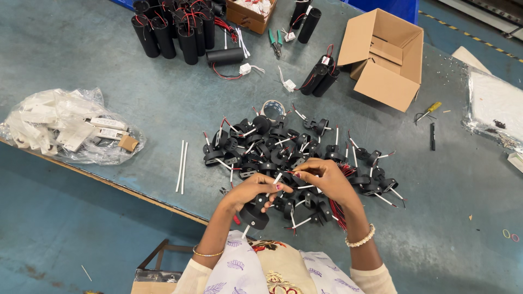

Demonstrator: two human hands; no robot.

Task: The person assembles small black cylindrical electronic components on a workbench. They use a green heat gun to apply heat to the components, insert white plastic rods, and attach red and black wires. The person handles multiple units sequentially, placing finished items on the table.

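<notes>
At the left edge of the desk [109, 65] lies a clear plastic bag [71, 133] of white parts, and two white sticks [182, 166] lie side by side just to its right. At the far edge stands a cluster of black tubes [174, 27] with red wires. Near the front edge, the left hand [253, 190] is closed around a black round fitting [254, 213], held just above the desk, with a white sleeved wire [278, 178] pinched at its fingertips. The right hand [327, 177] is curled narrow, its fingertips nipping the same wire close beside the left hand. Both hands hover over a heap of black fittings [289, 149] spread across the middle of the desk. An open cardboard box [384, 60] rests toward the far right corner, and a yellow-handled screwdriver [427, 110] lies just right of it.
</notes>
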